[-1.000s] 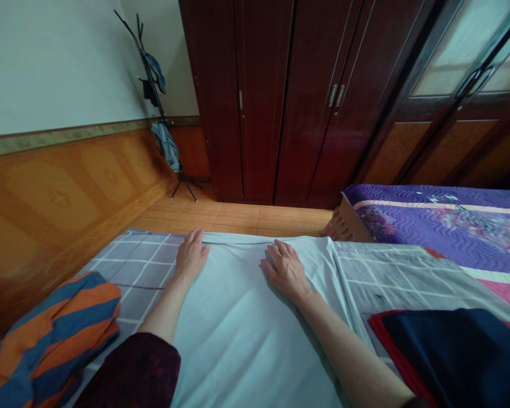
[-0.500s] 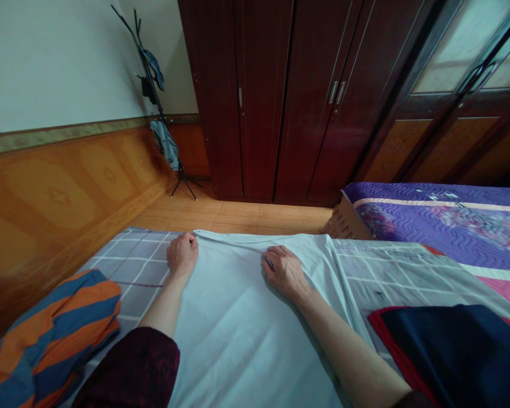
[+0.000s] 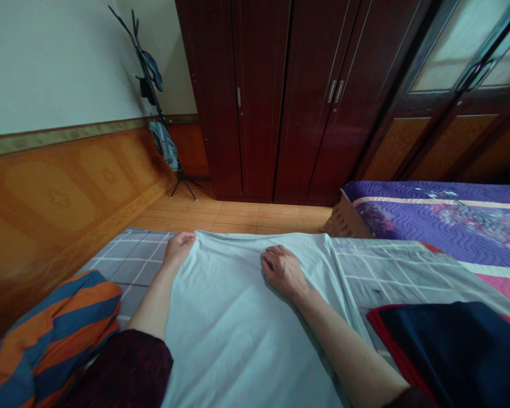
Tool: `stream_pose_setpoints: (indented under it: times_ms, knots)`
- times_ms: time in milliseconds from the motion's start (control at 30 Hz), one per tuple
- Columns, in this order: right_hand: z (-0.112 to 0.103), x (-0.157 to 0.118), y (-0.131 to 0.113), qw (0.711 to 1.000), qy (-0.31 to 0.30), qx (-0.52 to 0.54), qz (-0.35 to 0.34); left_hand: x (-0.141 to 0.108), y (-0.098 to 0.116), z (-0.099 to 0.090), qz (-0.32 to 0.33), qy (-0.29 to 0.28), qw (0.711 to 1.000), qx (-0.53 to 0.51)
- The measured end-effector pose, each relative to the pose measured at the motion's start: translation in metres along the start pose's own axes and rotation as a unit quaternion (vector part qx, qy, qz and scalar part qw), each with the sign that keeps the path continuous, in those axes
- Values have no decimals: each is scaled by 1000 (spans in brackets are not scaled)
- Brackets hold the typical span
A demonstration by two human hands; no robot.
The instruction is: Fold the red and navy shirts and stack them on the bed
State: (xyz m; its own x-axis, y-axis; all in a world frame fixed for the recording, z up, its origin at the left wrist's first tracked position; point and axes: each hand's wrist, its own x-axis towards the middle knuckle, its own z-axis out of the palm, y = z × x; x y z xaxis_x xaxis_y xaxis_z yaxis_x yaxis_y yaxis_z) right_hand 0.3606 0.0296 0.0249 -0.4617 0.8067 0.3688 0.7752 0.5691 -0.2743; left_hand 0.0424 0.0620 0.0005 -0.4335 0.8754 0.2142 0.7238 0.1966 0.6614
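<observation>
A pale blue garment (image 3: pixel 229 317) lies spread on the checked bed sheet (image 3: pixel 361 266), its hemmed edge toward the far side of the bed. My left hand (image 3: pixel 179 247) pinches the garment's far left corner between thumb and fingers. Farther right, my right hand (image 3: pixel 284 272) rests on the cloth a little short of the hem, its fingers curled closed against the fabric. Its fingertips are partly hidden, but they seem to grip the cloth.
An orange and blue striped garment (image 3: pixel 68 323) lies at the left. Dark blue folded cloth with red edges (image 3: pixel 459 345) is at the right. Beyond stand a purple-covered bed (image 3: pixel 442 218), a dark red wardrobe (image 3: pixel 259 102) and a coat stand (image 3: pixel 153 96).
My left hand has turned and shifted slightly left, drawing the garment's left edge outward, with the near part of that edge farther left. My right hand has stayed in place.
</observation>
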Motion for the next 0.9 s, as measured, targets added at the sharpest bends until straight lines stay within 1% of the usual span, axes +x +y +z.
stream_pose_setpoints:
  times_ms: [67,233,300,400,500,600,700,800,900]
  knots:
    - [-1,0,-1,1000,-1,-2,0,-1,1,1,-8,12,1000,12]
    - [-2,1,-6,1000,6,-8,-21,-7,4,-4,-52,82,993,74]
    - [-2,1,-8,999,11,-5,-32,-9,5,-7,-63,98,988,97]
    - [-2,0,-9,999,0,-3,-42,-10,6,-8,-57,84,987,122]
    - [-3,0,-10,999,-25,-16,-41,-11,8,-7,-33,54,988,144]
    - [-4,0,-9,998,-33,-26,-37,-14,13,-4,-13,34,984,173]
    - [-2,-1,-7,999,-30,-24,-38,-18,18,0,13,22,978,206]
    - [3,-2,-2,999,-14,-20,-41,-21,22,2,37,22,971,237]
    - [8,-3,3,999,5,-15,-41,-23,22,3,36,26,966,256]
